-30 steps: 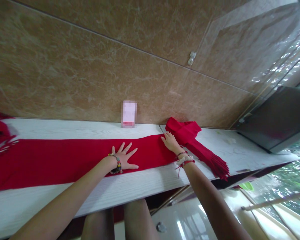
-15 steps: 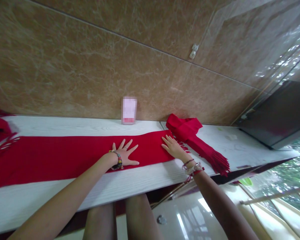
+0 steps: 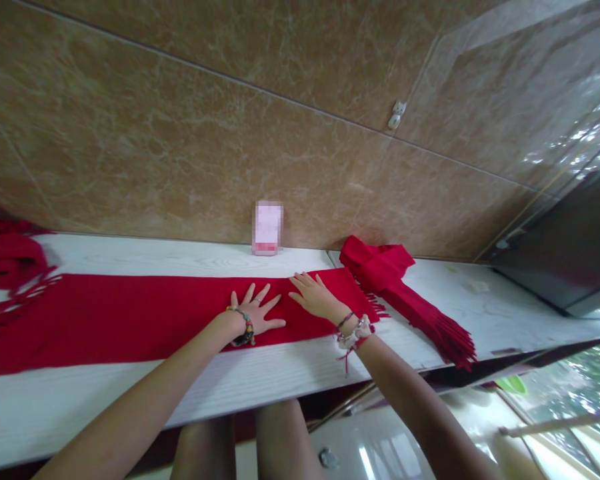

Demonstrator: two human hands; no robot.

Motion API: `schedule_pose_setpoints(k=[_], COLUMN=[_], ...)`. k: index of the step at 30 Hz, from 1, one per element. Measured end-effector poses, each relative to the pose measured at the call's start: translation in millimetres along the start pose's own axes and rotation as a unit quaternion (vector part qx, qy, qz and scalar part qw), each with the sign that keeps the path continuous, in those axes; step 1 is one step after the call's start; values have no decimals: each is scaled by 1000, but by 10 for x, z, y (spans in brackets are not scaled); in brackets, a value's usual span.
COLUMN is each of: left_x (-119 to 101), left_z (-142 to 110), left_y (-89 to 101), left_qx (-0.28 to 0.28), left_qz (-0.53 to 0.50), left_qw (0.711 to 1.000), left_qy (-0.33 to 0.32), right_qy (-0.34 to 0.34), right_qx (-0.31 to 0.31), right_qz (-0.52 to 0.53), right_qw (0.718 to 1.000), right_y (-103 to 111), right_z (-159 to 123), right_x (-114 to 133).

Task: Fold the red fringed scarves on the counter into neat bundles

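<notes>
a single head-worn view from above the hands (image 3: 287,309), facing forward and down, fairly close.

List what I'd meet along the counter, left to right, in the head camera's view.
Bunched red cloth → left hand, spread on the flat red scarf → right hand, on the same scarf → loosely folded red scarf with a fringed end → dark boxy object.

I see a white wood-grain counter (image 3: 195,393) — a long red scarf (image 3: 130,320) lies flat along it, a folded, fringed red scarf (image 3: 405,300) near its right end.
</notes>
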State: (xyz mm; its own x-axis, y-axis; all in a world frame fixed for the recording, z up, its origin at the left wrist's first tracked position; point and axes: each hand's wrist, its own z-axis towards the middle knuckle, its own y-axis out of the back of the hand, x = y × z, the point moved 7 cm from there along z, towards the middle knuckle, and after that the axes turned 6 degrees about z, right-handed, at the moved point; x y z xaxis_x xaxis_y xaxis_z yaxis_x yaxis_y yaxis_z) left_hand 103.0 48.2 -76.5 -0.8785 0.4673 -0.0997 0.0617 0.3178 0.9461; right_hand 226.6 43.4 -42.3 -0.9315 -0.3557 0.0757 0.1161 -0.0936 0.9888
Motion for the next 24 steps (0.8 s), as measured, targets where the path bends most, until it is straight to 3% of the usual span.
schedule_pose_setpoints(k=[4, 10, 13, 16, 20, 24], left_x=[306, 529, 783, 1140, 1667, 2267], left_z=[23, -22, -176, -406, -731, -1056], left_y=[40, 40, 32, 37, 19, -76], left_qx=[-13, -22, -21, -25, -38, -44], left_qz=[-20, -34, -40, -23, 24, 33], left_qw=[990, 981, 971, 963, 960, 952], left_qy=[139, 188, 235, 266, 277, 302], right_qy=[-47, -135, -132, -55, 89, 208], right_qx=[14, -8, -35, -63, -50, -24], right_qz=[-14, -19, -37, -40, 35, 112], right_qw=[999, 991, 990, 996, 994, 971], right_y=[-90, -44, -9, 17, -31, -128], right_z=[39, -74, -56, 60, 273, 425], right_x=[-159, -573, -589, -272, 531, 1287])
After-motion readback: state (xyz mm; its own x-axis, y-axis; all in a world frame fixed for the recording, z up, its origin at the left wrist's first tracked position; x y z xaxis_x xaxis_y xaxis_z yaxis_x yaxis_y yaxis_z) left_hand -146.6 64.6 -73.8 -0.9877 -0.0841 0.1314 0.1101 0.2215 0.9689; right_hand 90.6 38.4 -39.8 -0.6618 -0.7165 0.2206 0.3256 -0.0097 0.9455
